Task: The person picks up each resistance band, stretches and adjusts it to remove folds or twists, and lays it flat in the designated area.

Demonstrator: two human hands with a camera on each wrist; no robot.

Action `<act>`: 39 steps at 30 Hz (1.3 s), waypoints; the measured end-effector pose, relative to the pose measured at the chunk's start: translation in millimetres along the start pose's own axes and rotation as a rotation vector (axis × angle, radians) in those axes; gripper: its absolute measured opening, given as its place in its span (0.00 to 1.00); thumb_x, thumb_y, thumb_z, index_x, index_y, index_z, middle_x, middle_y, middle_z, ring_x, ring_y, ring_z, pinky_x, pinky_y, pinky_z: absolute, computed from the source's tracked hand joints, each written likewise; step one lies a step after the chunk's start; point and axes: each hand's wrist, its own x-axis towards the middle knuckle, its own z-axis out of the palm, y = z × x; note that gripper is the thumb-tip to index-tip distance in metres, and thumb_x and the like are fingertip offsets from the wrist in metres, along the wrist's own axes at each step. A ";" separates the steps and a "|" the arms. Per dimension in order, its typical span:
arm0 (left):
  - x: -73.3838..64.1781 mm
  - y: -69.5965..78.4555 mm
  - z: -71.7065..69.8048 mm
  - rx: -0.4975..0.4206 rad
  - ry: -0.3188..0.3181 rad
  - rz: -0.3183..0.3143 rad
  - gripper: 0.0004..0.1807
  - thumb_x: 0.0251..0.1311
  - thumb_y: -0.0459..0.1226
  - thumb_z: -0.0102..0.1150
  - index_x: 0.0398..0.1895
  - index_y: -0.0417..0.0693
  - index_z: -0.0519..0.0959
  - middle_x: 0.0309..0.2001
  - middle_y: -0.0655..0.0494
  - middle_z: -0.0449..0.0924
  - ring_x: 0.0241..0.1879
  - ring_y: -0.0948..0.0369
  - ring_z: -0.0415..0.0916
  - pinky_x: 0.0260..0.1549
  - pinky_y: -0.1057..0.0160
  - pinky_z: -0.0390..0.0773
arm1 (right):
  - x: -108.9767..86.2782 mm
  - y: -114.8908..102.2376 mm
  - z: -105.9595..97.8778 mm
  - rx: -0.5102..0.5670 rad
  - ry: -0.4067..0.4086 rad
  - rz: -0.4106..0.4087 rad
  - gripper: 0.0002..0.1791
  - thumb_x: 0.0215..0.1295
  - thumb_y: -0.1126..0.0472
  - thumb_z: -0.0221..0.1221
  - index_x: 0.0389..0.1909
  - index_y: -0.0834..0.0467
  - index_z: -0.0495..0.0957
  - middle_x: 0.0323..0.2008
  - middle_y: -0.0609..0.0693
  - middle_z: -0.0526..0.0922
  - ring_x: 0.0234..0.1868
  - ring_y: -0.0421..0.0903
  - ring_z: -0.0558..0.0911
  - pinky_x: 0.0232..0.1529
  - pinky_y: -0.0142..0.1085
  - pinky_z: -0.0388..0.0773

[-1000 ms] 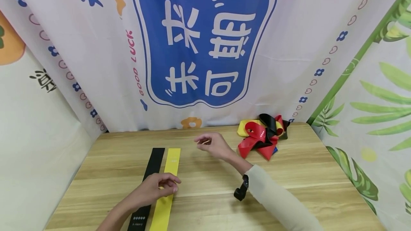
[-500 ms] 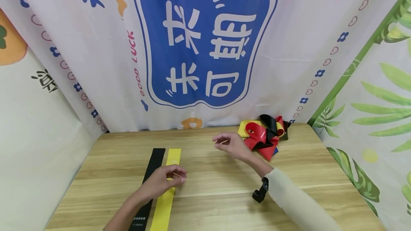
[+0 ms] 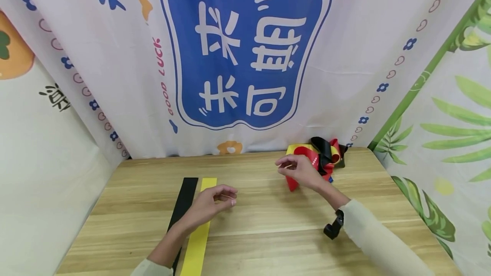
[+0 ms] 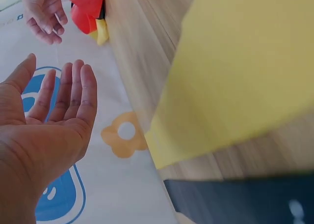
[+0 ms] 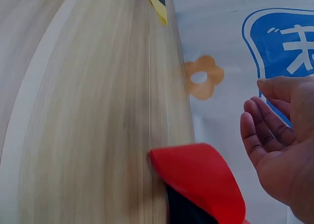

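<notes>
Two flat resistance-style bands lie side by side on the left of the table: a black band [image 3: 183, 201] and, to its right, a yellow band [image 3: 197, 242]. My left hand [image 3: 209, 203] hovers over them with relaxed fingers and holds nothing; its forearm hides part of the black one. At the back right sits a tangled pile of red, black and yellow bands [image 3: 324, 150]. In front of that pile hangs my right hand [image 3: 303, 173], fingers loosely bent, nothing in them. A red band [image 5: 201, 177] of the pile shows below it in the right wrist view.
The wooden table [image 3: 253, 242] ends at a printed white curtain [image 3: 345, 54] behind it. A leaf-patterned cloth [image 3: 460, 148] bounds the right side. A black strap with a small device [image 3: 334, 225] is worn on my right wrist.
My right hand has moved rightward from mid-table to the front of the pile. My left hand has shifted right and farther up over the yellow band. The bands lie as before.
</notes>
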 end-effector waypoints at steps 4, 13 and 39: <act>9.9 -0.5 8.3 -0.006 0.040 0.009 0.18 0.71 0.37 0.68 0.60 0.41 0.82 0.53 0.45 0.86 0.51 0.54 0.83 0.48 0.67 0.82 | -3.6 1.3 -13.3 -0.037 0.001 0.007 0.12 0.67 0.68 0.70 0.51 0.61 0.87 0.48 0.62 0.88 0.45 0.50 0.88 0.45 0.32 0.86; 31.6 -6.8 27.5 -0.005 0.072 0.008 0.21 0.71 0.38 0.68 0.62 0.39 0.81 0.56 0.44 0.84 0.53 0.53 0.83 0.49 0.63 0.83 | -11.2 12.8 -35.4 -0.139 0.048 0.001 0.13 0.65 0.67 0.72 0.51 0.60 0.87 0.48 0.61 0.88 0.44 0.49 0.87 0.45 0.31 0.84; 95.6 11.9 99.0 -0.161 0.100 -0.048 0.30 0.67 0.37 0.71 0.71 0.41 0.74 0.69 0.38 0.75 0.67 0.43 0.76 0.64 0.46 0.79 | -11.9 46.9 -67.6 -0.230 0.269 0.055 0.15 0.65 0.71 0.71 0.52 0.68 0.85 0.53 0.64 0.86 0.46 0.60 0.88 0.40 0.21 0.80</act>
